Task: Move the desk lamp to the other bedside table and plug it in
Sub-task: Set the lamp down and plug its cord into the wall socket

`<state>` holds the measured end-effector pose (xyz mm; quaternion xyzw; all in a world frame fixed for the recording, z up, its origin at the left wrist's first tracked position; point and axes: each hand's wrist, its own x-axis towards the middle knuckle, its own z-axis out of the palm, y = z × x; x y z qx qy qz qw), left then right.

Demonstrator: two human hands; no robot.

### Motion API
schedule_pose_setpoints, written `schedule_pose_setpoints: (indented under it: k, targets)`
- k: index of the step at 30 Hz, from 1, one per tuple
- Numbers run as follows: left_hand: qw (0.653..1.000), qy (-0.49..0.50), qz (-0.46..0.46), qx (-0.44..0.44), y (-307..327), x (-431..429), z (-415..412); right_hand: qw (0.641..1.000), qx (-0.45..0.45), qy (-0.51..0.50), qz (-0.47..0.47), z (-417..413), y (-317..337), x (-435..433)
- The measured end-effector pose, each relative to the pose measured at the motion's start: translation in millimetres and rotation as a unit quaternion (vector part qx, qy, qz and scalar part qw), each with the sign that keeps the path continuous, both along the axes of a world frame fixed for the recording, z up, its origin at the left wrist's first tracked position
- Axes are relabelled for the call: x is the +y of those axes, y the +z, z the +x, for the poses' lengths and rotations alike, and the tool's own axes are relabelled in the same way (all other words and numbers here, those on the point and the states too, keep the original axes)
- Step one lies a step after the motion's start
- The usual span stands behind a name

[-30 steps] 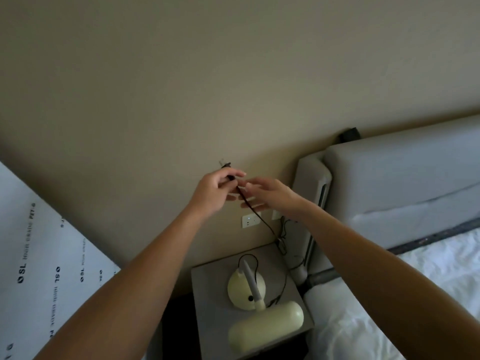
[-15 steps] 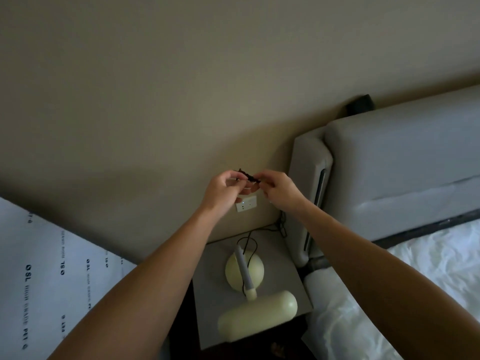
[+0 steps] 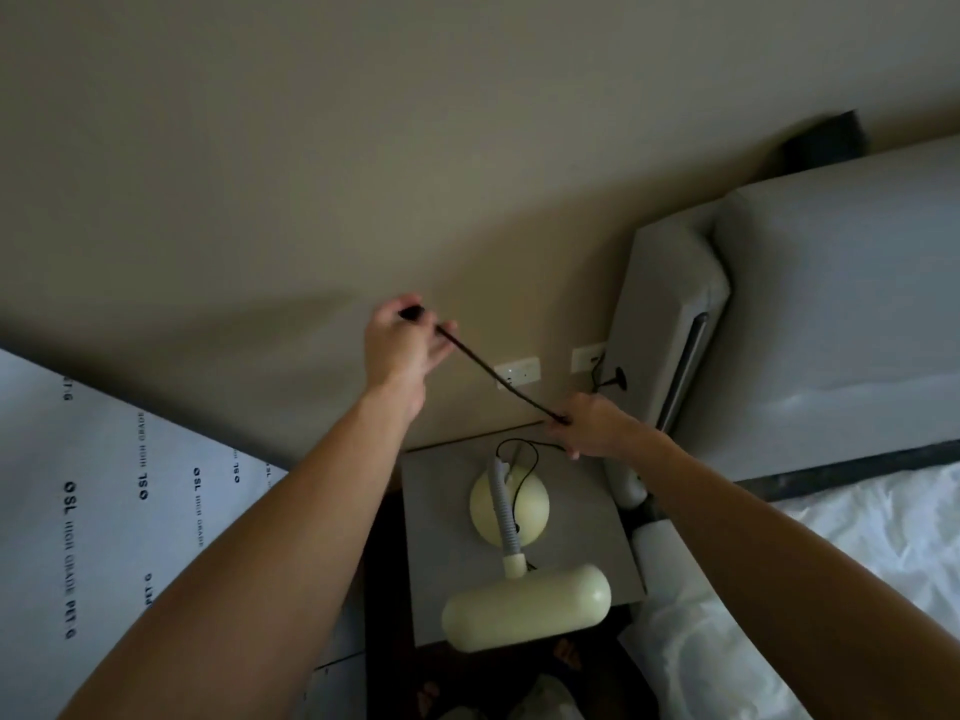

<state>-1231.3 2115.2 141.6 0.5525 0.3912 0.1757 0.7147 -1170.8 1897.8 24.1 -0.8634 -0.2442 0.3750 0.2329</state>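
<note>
head view. white sheet [image 3: 104, 511] at lower left of frame, printed repeatedly "sl high grade pet-g"; no other legible writing.

one cream desk lamp [image 3: 511, 558] stands on one grey bedside table [image 3: 441, 553], lower centre; round base toward the wall, long head at the table's near edge. its black cord [image 3: 498, 379] runs taut on a diagonal between two hands, above and behind the lamp.

left hand [image 3: 397, 345], centre frame, pinches the cord's upper end; plug end mostly hidden in the fingers. right hand [image 3: 597, 426], just above the table's far right corner, is clenched on the cord lower down.

two white wall outlets [image 3: 517, 371] behind the cord. grey headboard [image 3: 831, 304] at right, white bedding [image 3: 831, 589] lower right.
</note>
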Motion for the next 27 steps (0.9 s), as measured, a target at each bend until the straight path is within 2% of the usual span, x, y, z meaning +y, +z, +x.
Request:
schedule_pose_setpoints:
  k: [2, 3, 5, 7, 8, 10, 11, 13, 14, 15, 17, 18, 19, 20, 22, 24, 26, 27]
  targets:
    - [0.996, 0.064, -0.027, -0.055, 13, 28, -1, 0.992, -0.043, -0.040, -0.111, 2, -19, -14]
    - [0.994, 0.084, -0.013, -0.070, 20, 40, -3, 0.986, -0.060, -0.070, -0.140, 3, -25, -17]
    - [0.989, 0.112, 0.043, -0.085, 34, 59, -11, 0.980, -0.011, -0.145, -0.133, 7, -26, -11]
    - [0.984, 0.118, 0.090, -0.100, 46, 72, -16, 0.973, 0.070, -0.209, -0.067, 13, -13, 4]
    - [0.982, 0.111, 0.110, -0.104, 52, 78, -19, 0.973, 0.067, -0.217, -0.038, 20, -4, 14]
    - [0.982, 0.083, 0.140, -0.097, 64, 90, -28, 0.979, -0.028, -0.199, 0.030, 31, 25, 47]
    - [0.983, 0.066, 0.144, -0.093, 69, 95, -31, 0.976, -0.080, -0.178, 0.099, 29, 45, 69]
    - [0.984, 0.030, 0.145, -0.102, 79, 100, -36, 0.950, -0.108, -0.086, 0.278, 3, 95, 126]
    - [0.982, 0.011, 0.150, -0.116, 84, 102, -38, 0.937, -0.068, -0.005, 0.342, -18, 118, 156]
    - [0.978, -0.012, 0.166, -0.128, 89, 103, -39, 0.933, 0.006, 0.080, 0.352, -43, 137, 185]
    - [0.963, -0.076, 0.224, -0.131, 98, 109, -43, 0.925, 0.167, 0.237, 0.244, -91, 158, 236]
    - [0.953, -0.116, 0.254, -0.121, 100, 112, -47, 0.918, 0.196, 0.297, 0.173, -110, 157, 252]
    - [0.941, -0.153, 0.281, -0.107, 101, 116, -51, 0.911, 0.181, 0.351, 0.116, -124, 150, 263]
    - [0.929, -0.184, 0.308, -0.088, 100, 121, -56, 0.905, 0.126, 0.397, 0.086, -133, 140, 269]
    - [0.907, -0.225, 0.352, -0.047, 92, 130, -62, 0.892, -0.033, 0.441, 0.088, -135, 120, 261]
    - [0.896, -0.251, 0.365, -0.025, 81, 134, -64, 0.909, -0.043, 0.403, 0.095, -123, 105, 247]
    - [0.894, -0.269, 0.357, -0.007, 69, 132, -62, 0.949, 0.037, 0.297, 0.102, -107, 92, 233]
    - [0.896, -0.276, 0.347, 0.005, 63, 129, -61, 0.966, 0.102, 0.207, 0.114, -98, 87, 225]
